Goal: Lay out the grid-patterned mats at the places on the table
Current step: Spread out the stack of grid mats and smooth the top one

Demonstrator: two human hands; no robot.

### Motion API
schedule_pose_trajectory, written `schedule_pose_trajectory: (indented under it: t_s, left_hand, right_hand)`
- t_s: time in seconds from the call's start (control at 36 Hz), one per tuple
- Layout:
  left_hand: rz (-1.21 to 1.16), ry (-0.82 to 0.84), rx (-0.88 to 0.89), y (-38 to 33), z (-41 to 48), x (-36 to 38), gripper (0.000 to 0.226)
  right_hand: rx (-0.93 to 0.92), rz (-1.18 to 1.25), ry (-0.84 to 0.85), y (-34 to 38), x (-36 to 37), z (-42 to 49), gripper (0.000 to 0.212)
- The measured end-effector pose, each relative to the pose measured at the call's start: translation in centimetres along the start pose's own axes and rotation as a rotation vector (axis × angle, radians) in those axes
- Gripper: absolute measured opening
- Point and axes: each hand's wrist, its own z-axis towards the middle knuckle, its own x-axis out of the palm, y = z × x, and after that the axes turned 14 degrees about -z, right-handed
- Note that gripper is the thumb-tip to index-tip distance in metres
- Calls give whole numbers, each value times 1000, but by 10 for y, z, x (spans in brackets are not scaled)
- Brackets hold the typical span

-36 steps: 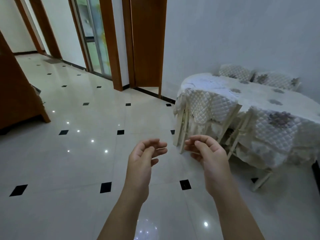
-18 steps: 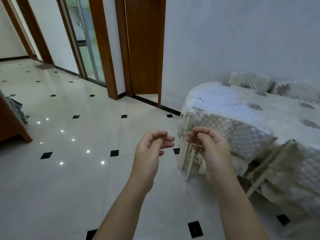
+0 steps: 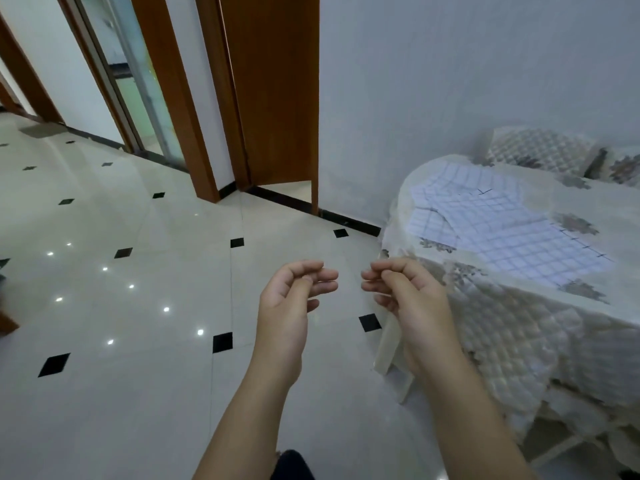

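White gridded mats heaped overlapping on near end of bench. Left hand, right hand: loosely curled, empty, short of the heap. Likely to lift several together, or slide the rest off the edge.

The counter runs off the right edge, so the rest of it is out of sight. The grid-patterned mats overlap, and I cannot tell how many there are. A chair is mostly hidden under the cloth and behind the right hand. Whether that hand or the left hand pinches anything is unclear.
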Motion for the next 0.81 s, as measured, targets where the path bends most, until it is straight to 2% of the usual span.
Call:
schedule_pose_trajectory:
  t_s: [0.11,0.28,0.39,0.47,0.81]
  left_hand:
    - [-6,-26,-8,-24,92,-11,31]
    - [2,-14,6,-42,206,-15,30]
    - [-1,24,-80,-36,259,-3,30]
    - [30,92,-98,-31,298,15,30]
    - [122,384,-62,2,492,131,24]
  right_hand:
    - [-11,-6,-21,31,49,77,27]
    - [-156,-52,30,64,111,170,27]
    - [-27,52,60,54,129,214,28]
    - [31,111,-31,50,126,254,30]
    - [-12,285,-323,36,99,463,27]
